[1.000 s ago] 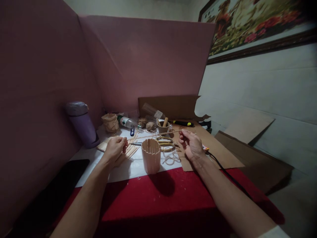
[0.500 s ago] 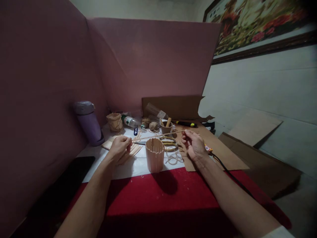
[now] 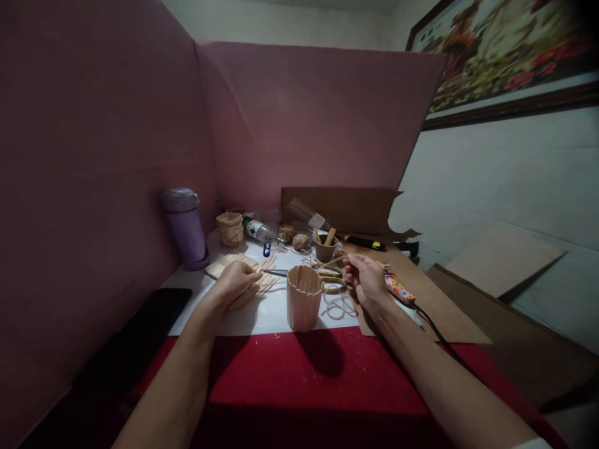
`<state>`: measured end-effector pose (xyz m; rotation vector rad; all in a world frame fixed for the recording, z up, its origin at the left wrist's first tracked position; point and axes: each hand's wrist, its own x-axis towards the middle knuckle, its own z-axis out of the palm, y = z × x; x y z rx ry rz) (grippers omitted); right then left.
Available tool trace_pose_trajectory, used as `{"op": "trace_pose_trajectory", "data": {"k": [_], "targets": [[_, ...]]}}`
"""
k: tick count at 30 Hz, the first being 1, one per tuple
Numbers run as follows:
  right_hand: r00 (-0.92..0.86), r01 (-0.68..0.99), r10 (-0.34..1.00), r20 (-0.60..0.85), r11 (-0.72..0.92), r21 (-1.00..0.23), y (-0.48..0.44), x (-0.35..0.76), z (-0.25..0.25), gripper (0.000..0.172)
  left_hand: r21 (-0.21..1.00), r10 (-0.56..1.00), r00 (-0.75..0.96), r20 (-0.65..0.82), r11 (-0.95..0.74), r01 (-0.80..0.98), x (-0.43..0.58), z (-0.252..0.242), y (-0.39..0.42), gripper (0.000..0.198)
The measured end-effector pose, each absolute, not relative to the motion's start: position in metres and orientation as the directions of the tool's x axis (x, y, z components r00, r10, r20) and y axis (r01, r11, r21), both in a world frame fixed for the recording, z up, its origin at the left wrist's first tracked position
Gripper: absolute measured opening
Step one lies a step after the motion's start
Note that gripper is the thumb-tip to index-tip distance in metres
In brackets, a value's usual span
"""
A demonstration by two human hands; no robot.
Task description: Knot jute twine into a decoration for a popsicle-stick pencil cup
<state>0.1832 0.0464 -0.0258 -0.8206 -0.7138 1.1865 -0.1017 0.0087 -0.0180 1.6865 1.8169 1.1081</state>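
Note:
A cup of upright craft sticks (image 3: 303, 305) with a scalloped rim stands between my hands. My left hand (image 3: 236, 280) is closed in a pinch left of the cup, near the scissors' tips, on the end of a length of twine. My right hand (image 3: 365, 280), right of the cup, pinches the same twine (image 3: 339, 259); part of its run is hard to make out. Behind the cup lie scissors (image 3: 333, 284) with gold-coloured handles. Loose twine loops (image 3: 337, 307) rest right of the cup. Craft sticks (image 3: 267, 285) are spread beside my left hand.
Behind stand a twine-wrapped stick cup (image 3: 230, 229), plastic bottles (image 3: 256, 229), twine balls (image 3: 301, 242) and a small pot with sticks (image 3: 325, 251). A purple tumbler (image 3: 186, 234) stands left. A utility knife (image 3: 365, 242), cardboard (image 3: 435, 299) and a corded glue gun, apparently, (image 3: 400, 290) are right.
The view has shifted, so the things on the table sit further right. My hands have come closer together, and the twine that was stretched straight above the cup is now lower and less plain.

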Motion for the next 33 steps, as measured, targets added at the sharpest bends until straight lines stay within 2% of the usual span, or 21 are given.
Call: {"op": "trace_pose_trajectory", "data": {"k": [3, 7, 9, 12, 16, 20, 22, 25, 26, 28, 31, 33], "targets": [[0.219, -0.501, 0.975, 0.044, 0.151, -0.852, 0.044, 0.186, -0.030, 0.018, 0.792, 0.934, -0.232, 0.272, -0.080, 0.605, -0.104, -0.016, 0.010, 0.028], [0.197, -0.512, 0.979, 0.045, 0.142, -0.847, 0.042, 0.188, -0.030, 0.017, 0.831, 0.892, -0.297, 0.342, -0.139, 0.539, -0.099, -0.005, 0.005, 0.014], [0.182, -0.515, 0.981, 0.060, 0.147, -0.845, 0.042, 0.186, -0.029, 0.018, 0.861, 0.917, -0.215, 0.335, -0.205, 0.466, -0.090, 0.002, -0.002, 0.027], [0.168, -0.514, 0.982, 0.088, 0.163, -0.842, 0.039, 0.183, -0.027, 0.020, 0.927, 0.943, 0.126, 0.309, -0.329, 0.181, -0.071, 0.005, -0.012, 0.056], [0.119, -0.516, 0.986, 0.119, 0.164, -0.841, 0.034, 0.180, -0.022, 0.019, 0.926, 0.911, 0.288, 0.296, -0.348, 0.148, -0.048, -0.002, -0.021, 0.092], [0.043, -0.514, 0.989, 0.138, 0.141, -0.846, 0.027, 0.179, -0.017, 0.019, 0.939, 0.891, 0.367, 0.266, -0.325, 0.110, -0.038, -0.008, -0.024, 0.099], [0.017, -0.507, 0.988, 0.151, 0.139, -0.850, 0.024, 0.178, -0.016, 0.020, 0.955, 0.891, 0.366, 0.268, -0.294, 0.018, -0.037, -0.007, -0.022, 0.092], [-0.004, -0.467, 0.983, 0.186, 0.163, -0.869, 0.022, 0.174, -0.017, 0.022, 0.935, 0.924, 0.191, 0.330, -0.293, -0.200, -0.037, -0.003, -0.014, 0.058], [-0.007, -0.438, 0.980, 0.201, 0.177, -0.881, 0.022, 0.171, -0.018, 0.022, 0.926, 0.935, 0.120, 0.332, -0.299, -0.231, -0.036, -0.001, -0.010, 0.051], [-0.019, -0.372, 0.972, 0.234, 0.210, -0.904, 0.021, 0.165, -0.021, 0.022, 0.947, 0.959, 0.056, 0.277, -0.263, -0.184, -0.033, 0.001, -0.003, 0.038], [-0.066, -0.285, 0.960, 0.273, 0.244, -0.927, 0.019, 0.154, -0.022, 0.023, 0.991, 0.984, 0.167, 0.063, -0.042, -0.127, -0.026, 0.001, 0.004, 0.032], [-0.094, -0.255, 0.954, 0.284, 0.253, -0.933, 0.018, 0.147, -0.022, 0.023, 0.991, 0.972, 0.233, 0.004, 0.028, -0.131, -0.022, -0.002, 0.008, 0.032]]}}
